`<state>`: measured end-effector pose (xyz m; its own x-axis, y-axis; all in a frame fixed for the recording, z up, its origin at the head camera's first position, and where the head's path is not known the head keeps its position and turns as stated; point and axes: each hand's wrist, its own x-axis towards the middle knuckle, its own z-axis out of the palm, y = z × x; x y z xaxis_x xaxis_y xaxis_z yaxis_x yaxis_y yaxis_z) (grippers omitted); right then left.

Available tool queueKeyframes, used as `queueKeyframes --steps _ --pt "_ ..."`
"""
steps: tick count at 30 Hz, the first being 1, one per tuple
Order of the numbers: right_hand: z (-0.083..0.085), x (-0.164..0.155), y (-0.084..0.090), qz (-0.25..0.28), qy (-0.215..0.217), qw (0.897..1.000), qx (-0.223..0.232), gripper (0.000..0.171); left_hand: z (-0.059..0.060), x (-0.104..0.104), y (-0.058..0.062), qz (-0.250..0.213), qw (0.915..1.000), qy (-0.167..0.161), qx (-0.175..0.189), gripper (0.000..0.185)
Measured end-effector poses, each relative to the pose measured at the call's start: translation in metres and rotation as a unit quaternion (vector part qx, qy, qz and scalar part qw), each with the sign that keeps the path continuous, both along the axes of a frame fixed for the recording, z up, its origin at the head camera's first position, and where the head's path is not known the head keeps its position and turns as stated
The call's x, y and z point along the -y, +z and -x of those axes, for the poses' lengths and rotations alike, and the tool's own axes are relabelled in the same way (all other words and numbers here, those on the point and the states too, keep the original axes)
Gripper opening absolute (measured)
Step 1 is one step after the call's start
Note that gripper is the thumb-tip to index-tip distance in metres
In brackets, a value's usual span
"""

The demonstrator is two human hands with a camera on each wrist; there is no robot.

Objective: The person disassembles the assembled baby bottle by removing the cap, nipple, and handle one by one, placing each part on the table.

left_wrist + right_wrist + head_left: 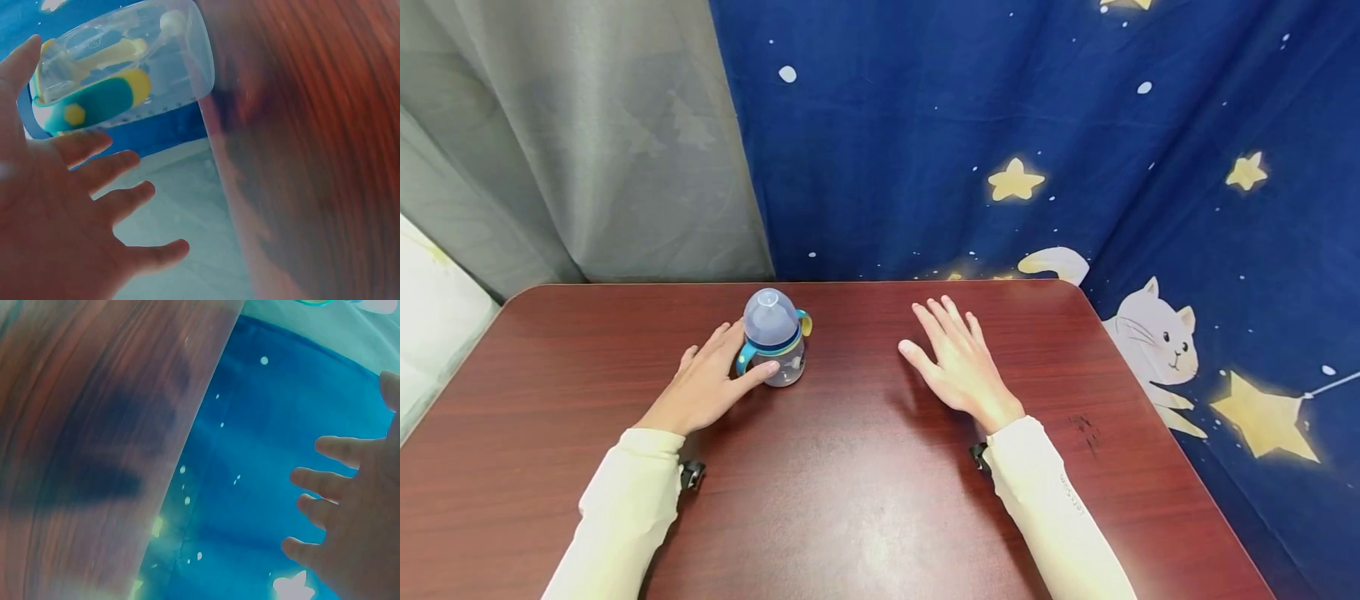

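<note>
Baby bottle (773, 336) with blue-and-yellow handles stands upright on the far left of the reddish-brown table (865, 500), well back from the near edge but close to the far one; the left hand (707, 385) lies beside it, fingers straight and spread, thumb touching its base. Right hand (958, 358) rests flat, fingers apart, holding nothing, well apart from the bottle. A sideways nudge from the thumb could tip the light, top-heavy bottle toward the far edge, though open tabletop lies between the hands.

No words to read

The right sleeve (1060, 508) has tiny gray print on it, but it is too small to make out.
</note>
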<state>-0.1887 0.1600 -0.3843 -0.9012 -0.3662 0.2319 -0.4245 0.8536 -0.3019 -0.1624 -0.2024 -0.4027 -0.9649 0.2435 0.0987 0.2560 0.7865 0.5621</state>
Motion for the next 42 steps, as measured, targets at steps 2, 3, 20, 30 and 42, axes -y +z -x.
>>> queueKeyframes --steps 2,3,20,30,42 --pt "-0.001 0.004 0.0 0.006 0.005 1.0 -0.005 0.071 0.005 -0.002 -0.003 -0.022 0.9997 0.004 -0.004 0.074" --pt "-0.001 0.005 -0.001 0.009 0.006 1.0 -0.006 0.071 0.007 -0.003 -0.004 -0.034 0.9994 0.007 -0.001 0.072" --pt "-0.014 0.021 0.007 0.035 0.016 0.999 0.004 0.068 0.027 -0.017 -0.015 -0.126 0.992 0.002 0.011 0.073" --pt "-0.014 0.024 0.007 0.053 0.037 0.998 0.006 0.067 0.032 -0.042 -0.012 -0.103 0.9944 -0.022 0.01 0.076" --pt "-0.012 0.022 0.005 0.082 0.055 0.995 0.003 0.069 0.033 -0.078 -0.006 -0.099 0.9938 -0.051 -0.009 0.067"
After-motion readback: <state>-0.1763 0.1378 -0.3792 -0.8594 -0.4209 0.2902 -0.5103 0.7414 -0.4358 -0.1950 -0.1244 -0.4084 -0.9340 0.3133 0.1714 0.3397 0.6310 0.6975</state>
